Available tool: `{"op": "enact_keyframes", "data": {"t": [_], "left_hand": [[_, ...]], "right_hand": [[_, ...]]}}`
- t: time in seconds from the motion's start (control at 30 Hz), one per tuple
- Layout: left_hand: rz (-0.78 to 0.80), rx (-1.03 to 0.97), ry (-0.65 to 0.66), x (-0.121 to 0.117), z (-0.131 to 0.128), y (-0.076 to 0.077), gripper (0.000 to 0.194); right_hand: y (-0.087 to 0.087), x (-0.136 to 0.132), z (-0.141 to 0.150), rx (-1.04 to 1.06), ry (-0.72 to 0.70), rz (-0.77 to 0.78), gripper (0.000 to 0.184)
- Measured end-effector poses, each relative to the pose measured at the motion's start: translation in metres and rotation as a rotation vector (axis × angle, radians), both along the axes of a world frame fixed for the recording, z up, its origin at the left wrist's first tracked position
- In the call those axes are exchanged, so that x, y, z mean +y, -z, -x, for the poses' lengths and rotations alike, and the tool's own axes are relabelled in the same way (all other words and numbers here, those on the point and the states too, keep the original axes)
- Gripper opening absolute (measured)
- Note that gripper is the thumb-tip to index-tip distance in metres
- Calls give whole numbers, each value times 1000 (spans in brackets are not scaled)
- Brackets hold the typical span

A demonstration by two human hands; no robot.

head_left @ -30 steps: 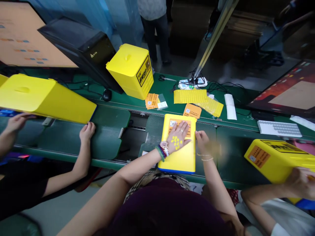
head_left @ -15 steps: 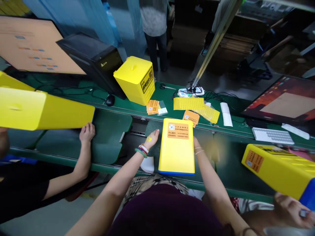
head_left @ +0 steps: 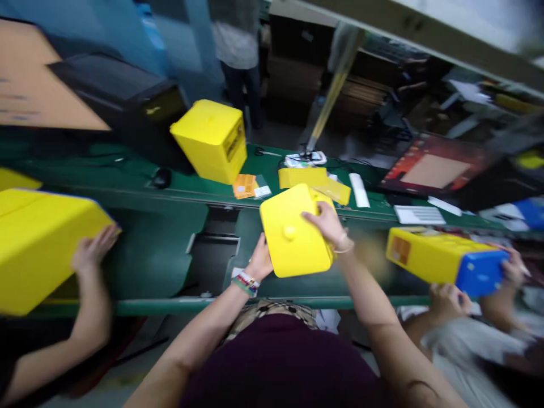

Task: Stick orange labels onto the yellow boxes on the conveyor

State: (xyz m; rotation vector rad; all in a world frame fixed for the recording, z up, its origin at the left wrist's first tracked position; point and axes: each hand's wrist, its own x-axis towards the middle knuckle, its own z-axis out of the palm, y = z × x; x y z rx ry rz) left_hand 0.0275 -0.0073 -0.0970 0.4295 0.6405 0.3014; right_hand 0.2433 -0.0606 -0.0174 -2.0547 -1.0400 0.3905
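Tilted so its knobbed yellow end faces me, a yellow box [head_left: 297, 249] is held between my two hands above the green work surface. My left hand [head_left: 260, 260] grips its left edge, fingers partly hidden along the side. Across the upper right edge, my right hand [head_left: 328, 222] is closed, its thumb lying on the knobbed face. The box's orange label is out of sight. Just beyond it lie sheets of yellow round stickers [head_left: 304, 177] and orange label cards [head_left: 243, 186].
Another yellow box [head_left: 208, 141] stands at the back left beside a black computer tower [head_left: 123, 102]. Co-workers on both sides handle a yellow box [head_left: 42, 243] and a blue-ended yellow box [head_left: 429, 255]. A gap [head_left: 215, 252] splits the green panels; scissors [head_left: 266, 152] lie behind.
My left hand has come off the label and round to the box's left side. The box has been turned from lying label-up to showing its knobbed end. My view has shifted right.
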Motion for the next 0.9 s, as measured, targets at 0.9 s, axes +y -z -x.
{"op": "enact_keyframes", "data": {"t": [0.9], "left_hand": [[-1028,274,877,-20,97,74,26]], "right_hand": [[131,-112,165,371,-275,413,66]]}}
